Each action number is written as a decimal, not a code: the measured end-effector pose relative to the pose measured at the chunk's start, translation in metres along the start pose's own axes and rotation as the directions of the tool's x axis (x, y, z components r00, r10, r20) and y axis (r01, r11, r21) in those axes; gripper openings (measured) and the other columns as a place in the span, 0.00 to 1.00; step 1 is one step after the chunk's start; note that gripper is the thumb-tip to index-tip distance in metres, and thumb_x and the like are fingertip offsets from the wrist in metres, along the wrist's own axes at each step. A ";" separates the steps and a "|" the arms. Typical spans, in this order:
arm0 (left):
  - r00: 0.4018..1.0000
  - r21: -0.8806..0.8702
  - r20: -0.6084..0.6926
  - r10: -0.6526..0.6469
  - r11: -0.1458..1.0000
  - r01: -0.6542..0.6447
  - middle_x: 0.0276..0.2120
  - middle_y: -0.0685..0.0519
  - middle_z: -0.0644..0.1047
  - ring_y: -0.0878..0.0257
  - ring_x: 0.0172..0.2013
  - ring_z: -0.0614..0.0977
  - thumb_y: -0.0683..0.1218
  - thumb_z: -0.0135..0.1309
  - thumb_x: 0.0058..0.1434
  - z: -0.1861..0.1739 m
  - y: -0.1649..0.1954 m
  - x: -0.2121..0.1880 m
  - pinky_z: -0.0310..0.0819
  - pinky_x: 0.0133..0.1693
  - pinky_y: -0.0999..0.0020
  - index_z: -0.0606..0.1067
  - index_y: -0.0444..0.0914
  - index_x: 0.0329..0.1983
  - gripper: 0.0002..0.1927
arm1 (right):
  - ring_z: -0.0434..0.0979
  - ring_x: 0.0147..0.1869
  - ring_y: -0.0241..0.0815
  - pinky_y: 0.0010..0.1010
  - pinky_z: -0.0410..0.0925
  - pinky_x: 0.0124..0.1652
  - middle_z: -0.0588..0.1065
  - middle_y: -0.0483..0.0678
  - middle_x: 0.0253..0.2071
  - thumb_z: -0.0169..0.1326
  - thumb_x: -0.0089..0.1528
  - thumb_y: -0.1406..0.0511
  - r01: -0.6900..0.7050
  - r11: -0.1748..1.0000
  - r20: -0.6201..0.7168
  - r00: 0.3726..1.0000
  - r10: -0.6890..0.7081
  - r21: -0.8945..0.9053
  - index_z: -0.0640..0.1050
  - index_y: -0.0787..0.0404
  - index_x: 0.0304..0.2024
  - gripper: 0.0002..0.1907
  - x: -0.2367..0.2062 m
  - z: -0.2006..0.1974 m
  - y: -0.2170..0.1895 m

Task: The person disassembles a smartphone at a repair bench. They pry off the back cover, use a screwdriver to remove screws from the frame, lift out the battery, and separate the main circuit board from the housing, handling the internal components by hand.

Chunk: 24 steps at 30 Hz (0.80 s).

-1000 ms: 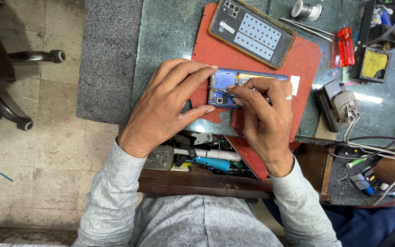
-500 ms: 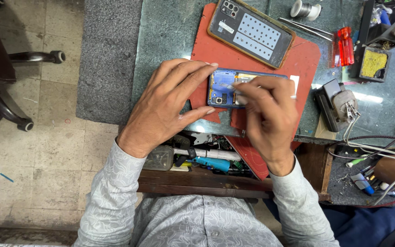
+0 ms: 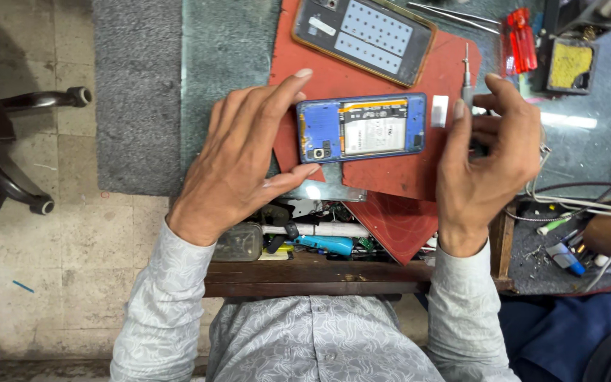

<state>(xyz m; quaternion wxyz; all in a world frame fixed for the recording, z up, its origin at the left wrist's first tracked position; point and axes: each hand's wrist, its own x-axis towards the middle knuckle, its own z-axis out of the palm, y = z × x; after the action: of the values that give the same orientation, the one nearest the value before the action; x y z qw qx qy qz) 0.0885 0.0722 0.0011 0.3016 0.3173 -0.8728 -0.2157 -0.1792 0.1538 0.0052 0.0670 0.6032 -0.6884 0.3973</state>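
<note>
Closest to the person, the open drawer (image 3: 305, 240) under the desk's near edge is full of small tools and a blue pen-like thing (image 3: 323, 245). Just past it, the left hand (image 3: 249, 159) lies spread on the red mat (image 3: 390, 212), with its thumb and first finger pinching the left end of the blue phone (image 3: 362, 127). The phone lies flat in the middle of the mat with its back off, so its white battery shows. The right hand (image 3: 486, 152) is beside the phone's right end, and its grip is shut on a thin screwdriver (image 3: 466, 74) that points away from the person. To do this step well, the left hand should press the phone flat so it cannot slide, and the screwdriver tip should sit straight in a screw before it turns, slowly, or the tiny screw may slip or get lost. Farther off, at the mat's far edge, lies another phone part (image 3: 365, 35) with white squares. A red tool (image 3: 518, 49) rests near the desk's far right corner.
</note>
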 end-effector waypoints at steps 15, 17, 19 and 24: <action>1.000 -0.030 -0.022 0.013 0.999 -0.014 0.63 0.49 0.71 0.52 0.62 0.74 0.47 0.75 0.55 0.001 0.007 -0.002 0.69 0.67 0.54 0.51 0.40 0.78 0.56 | 0.80 0.44 0.46 0.35 0.73 0.46 0.74 0.54 0.50 0.58 0.70 0.76 0.044 0.990 0.125 0.992 -0.027 -0.134 0.75 0.65 0.56 0.13 0.002 -0.007 0.005; 1.000 -0.048 -0.018 0.003 0.999 -0.003 0.63 0.49 0.71 0.53 0.62 0.75 0.46 0.75 0.55 0.002 0.007 -0.002 0.69 0.67 0.55 0.51 0.40 0.79 0.56 | 0.80 0.47 0.46 0.33 0.74 0.46 0.74 0.53 0.51 0.57 0.71 0.77 0.035 0.991 0.114 0.993 -0.020 -0.127 0.75 0.65 0.57 0.13 0.002 -0.009 0.003; 1.000 -0.067 -0.007 -0.010 0.998 0.009 0.64 0.49 0.71 0.54 0.61 0.75 0.46 0.75 0.55 0.001 0.008 -0.003 0.70 0.67 0.56 0.50 0.40 0.79 0.56 | 0.80 0.47 0.47 0.32 0.74 0.45 0.74 0.53 0.51 0.56 0.71 0.77 0.015 0.995 0.101 0.995 -0.005 -0.096 0.75 0.65 0.57 0.13 0.003 -0.012 0.002; 1.000 -0.059 0.003 -0.025 0.998 0.025 0.63 0.48 0.72 0.53 0.61 0.75 0.45 0.74 0.54 0.002 0.008 -0.002 0.70 0.67 0.56 0.50 0.39 0.79 0.57 | 0.80 0.46 0.47 0.36 0.74 0.47 0.75 0.54 0.50 0.60 0.72 0.75 0.020 0.992 0.128 0.992 -0.003 -0.127 0.77 0.65 0.55 0.11 0.001 -0.016 0.002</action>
<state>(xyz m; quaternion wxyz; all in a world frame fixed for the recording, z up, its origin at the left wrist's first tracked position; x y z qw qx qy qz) 0.0847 0.0796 0.0033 0.3073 0.3187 -0.8624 -0.2456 -0.1873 0.1628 0.0157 0.0636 0.6258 -0.7117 0.3127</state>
